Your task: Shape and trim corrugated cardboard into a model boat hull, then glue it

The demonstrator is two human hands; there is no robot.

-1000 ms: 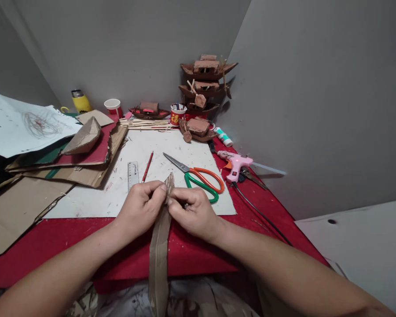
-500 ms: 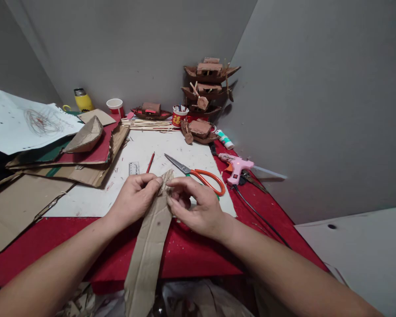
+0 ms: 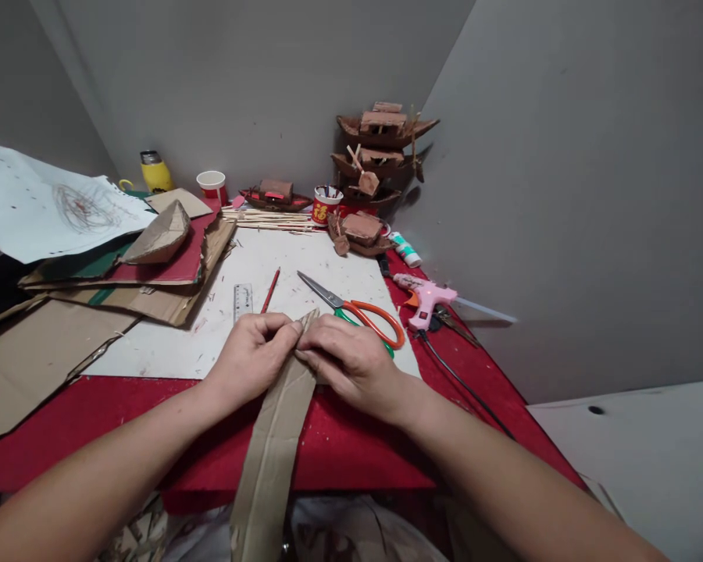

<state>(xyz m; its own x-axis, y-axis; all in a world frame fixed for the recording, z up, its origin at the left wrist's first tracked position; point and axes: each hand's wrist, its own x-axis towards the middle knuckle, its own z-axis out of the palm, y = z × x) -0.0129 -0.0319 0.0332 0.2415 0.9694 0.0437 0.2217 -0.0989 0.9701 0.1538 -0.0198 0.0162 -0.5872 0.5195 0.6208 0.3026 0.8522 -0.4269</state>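
Observation:
A long brown cardboard strip (image 3: 272,445) runs from the white board down past the table's front edge toward my lap. My left hand (image 3: 251,361) pinches the strip's far pointed end from the left, fingers closed on it. My right hand (image 3: 348,361) grips the same end from the right, fingers curled over the cardboard. Both hands meet at the tip, above the near edge of the white work board (image 3: 169,347). Orange and green handled scissors (image 3: 357,311) lie just beyond my right hand.
A clear ruler (image 3: 242,299) and red pencil (image 3: 270,289) lie on the board. A pink glue gun (image 3: 429,300) with its cord sits right. Cardboard sheets (image 3: 47,343) pile up left. Brown model boats (image 3: 380,148), cups, sticks and a yellow flask (image 3: 154,173) stand at the back.
The strip went from edge-on to showing its flat face. My right hand opened slightly half a second ago and has closed over the tip again. The camera shifted a little.

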